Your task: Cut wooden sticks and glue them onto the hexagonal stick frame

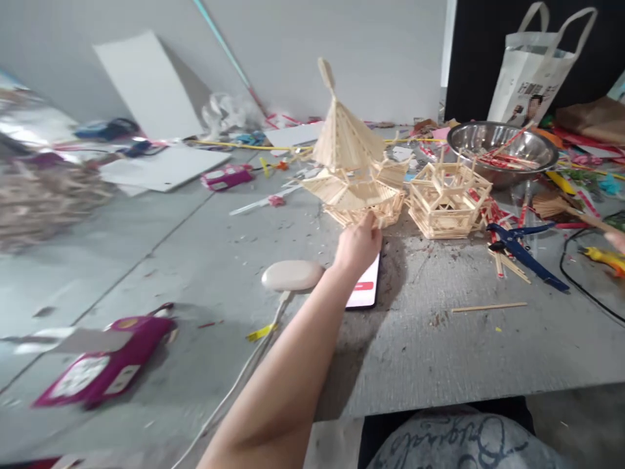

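Note:
My left hand (359, 246) reaches over a phone (364, 292) lying on the table, its fingers bent together at the lower edge of a pagoda-like stick model (356, 185). Whether the fingers grip part of the model is hidden. Just right of that model stands a second, roofless frame of pale sticks (445, 198). At the far right edge, part of my right hand (616, 241) shows, blurred, close to a wooden handle and a yellow-orange tool (604, 259); its fingers are mostly out of frame.
A white oval device (293, 275) with a cable lies left of my forearm. Blue pliers (525, 251) and loose sticks lie right, before a metal bowl (502, 146). A purple tool (110, 358) is front left. White boards (166, 168) and a bag (532, 75) are behind.

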### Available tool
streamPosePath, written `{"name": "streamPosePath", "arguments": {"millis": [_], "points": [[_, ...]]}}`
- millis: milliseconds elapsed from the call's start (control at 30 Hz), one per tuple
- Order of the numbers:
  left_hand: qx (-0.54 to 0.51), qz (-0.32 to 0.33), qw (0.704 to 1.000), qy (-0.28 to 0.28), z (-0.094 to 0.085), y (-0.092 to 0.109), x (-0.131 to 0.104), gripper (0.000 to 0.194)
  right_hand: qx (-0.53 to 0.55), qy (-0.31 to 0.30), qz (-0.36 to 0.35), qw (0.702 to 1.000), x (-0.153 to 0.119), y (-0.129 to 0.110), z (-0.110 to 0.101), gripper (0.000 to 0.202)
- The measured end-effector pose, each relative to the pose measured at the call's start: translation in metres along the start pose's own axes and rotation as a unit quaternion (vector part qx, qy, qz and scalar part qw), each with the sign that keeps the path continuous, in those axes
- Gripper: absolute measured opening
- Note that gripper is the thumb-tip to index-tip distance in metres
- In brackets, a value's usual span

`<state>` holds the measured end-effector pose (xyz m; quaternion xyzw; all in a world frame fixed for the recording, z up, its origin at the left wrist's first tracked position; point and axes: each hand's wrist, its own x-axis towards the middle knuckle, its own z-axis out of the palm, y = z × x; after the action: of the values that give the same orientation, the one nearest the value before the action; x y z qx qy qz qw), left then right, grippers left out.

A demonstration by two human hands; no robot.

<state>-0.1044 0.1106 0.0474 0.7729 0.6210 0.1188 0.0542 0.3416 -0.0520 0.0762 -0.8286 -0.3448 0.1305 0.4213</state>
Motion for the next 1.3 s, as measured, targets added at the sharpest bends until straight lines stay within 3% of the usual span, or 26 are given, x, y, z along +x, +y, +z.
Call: {"name": "streamPosePath", "arguments": {"millis": [33, 67, 133, 200, 300, 400, 600, 767, 900, 1000, 1133, 1300], "points": [[-0.001, 0.004, 1.000, -0.008, 0.001, 0.003, -0.001, 0.037, -0.058, -0.005, -0.056, 0.997, -0.020, -0.019, 0.021, 0.023], [-0.006, 0.009, 1.000, -0.012, 0.002, 0.005, -0.001, 0.037, -0.049, -0.044, -0.095, 0.993, -0.044, -0.039, 0.047, 0.024], [-0.019, 0.013, 1.000, -0.017, 0.005, 0.009, -0.003, 0.044, 0.049, -0.208, -0.162, 0.963, -0.095, -0.079, 0.109, 0.027], [-0.023, 0.010, 0.999, -0.020, 0.007, 0.012, -0.006, 0.049, 0.123, -0.340, -0.199, 0.911, -0.134, -0.114, 0.174, 0.025], [-0.042, 0.007, 0.998, -0.035, 0.008, 0.015, -0.011, 0.055, 0.233, -0.373, -0.115, 0.891, -0.155, -0.148, 0.250, 0.031], [-0.070, 0.002, 0.996, -0.063, 0.008, 0.017, -0.013, 0.058, 0.310, -0.364, -0.019, 0.878, -0.148, -0.161, 0.291, 0.041], [-0.078, -0.010, 0.995, -0.053, 0.011, 0.019, -0.013, 0.046, 0.332, -0.366, -0.051, 0.868, -0.136, -0.157, 0.316, 0.040], [-0.066, -0.010, 0.996, -0.056, -0.004, 0.017, -0.015, 0.028, 0.325, -0.367, 0.013, 0.872, -0.134, -0.159, 0.319, 0.029], [-0.031, -0.106, 0.993, -0.026, -0.029, -0.005, -0.011, 0.028, 0.322, -0.383, 0.049, 0.865, -0.134, -0.166, 0.313, 0.019], [-0.038, -0.167, 0.985, 0.014, -0.038, -0.030, -0.005, 0.028, 0.314, -0.397, 0.063, 0.861, -0.133, -0.168, 0.310, 0.018], [-0.063, -0.173, 0.982, 0.040, -0.028, -0.052, 0.004, 0.026, 0.277, -0.431, 0.088, 0.855, -0.129, -0.168, 0.309, 0.023], [-0.116, -0.163, 0.979, 0.036, -0.011, -0.059, 0.012, 0.021, 0.263, -0.448, 0.090, 0.850, -0.126, -0.169, 0.310, 0.023]]}}
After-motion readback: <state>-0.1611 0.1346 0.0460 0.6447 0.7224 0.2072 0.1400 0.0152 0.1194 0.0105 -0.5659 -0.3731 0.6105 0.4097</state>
